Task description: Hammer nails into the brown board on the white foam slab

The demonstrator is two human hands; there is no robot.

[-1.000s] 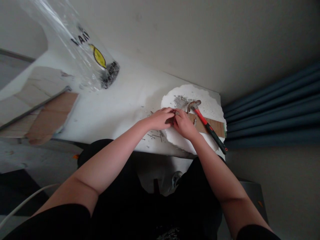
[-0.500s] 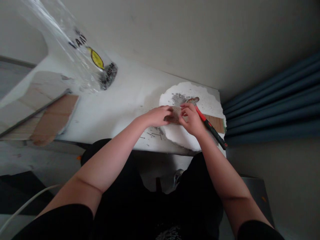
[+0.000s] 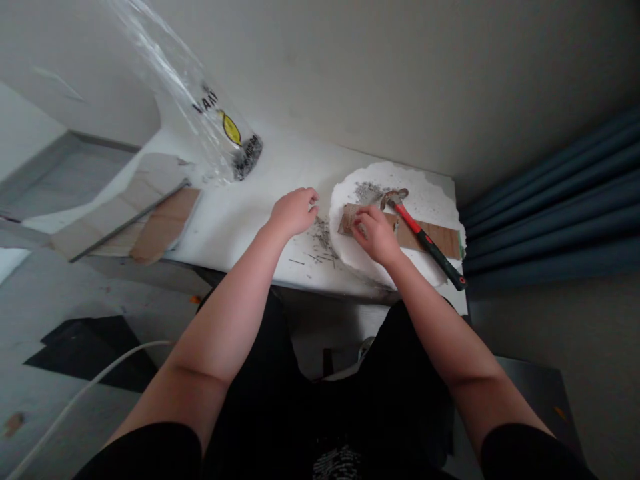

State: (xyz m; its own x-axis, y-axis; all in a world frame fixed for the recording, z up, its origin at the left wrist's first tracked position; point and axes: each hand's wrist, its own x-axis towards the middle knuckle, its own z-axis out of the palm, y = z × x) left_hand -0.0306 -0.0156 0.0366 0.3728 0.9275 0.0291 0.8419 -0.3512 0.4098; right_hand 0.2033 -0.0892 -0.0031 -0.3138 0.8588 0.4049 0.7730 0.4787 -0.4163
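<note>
My left hand (image 3: 294,212) is raised over the white table, left of the round white slab (image 3: 345,250). Its fingers are loosely curved with a gap at the thumb, and nothing shows in them. Above the slab, my right hand (image 3: 376,233) has its fingertips drawn together at a rough brown piece (image 3: 347,217) near the left end of a wooden strip (image 3: 440,239). What lies between those fingertips is too small to make out. A claw hammer (image 3: 417,233) with a red and black handle rests across the strip, just right of that hand.
Grey crumbs (image 3: 369,192) lie on the slab. Several nails (image 3: 320,258) and more debris are on the table (image 3: 240,220). A clear plastic bag (image 3: 220,133) stands at the back left, beside cardboard pieces (image 3: 163,223). A blue curtain (image 3: 550,200) hangs at the right.
My left hand has let go of the rough brown piece and moved left, away from it. My right hand stays by the piece. The view has shifted slightly left.
</note>
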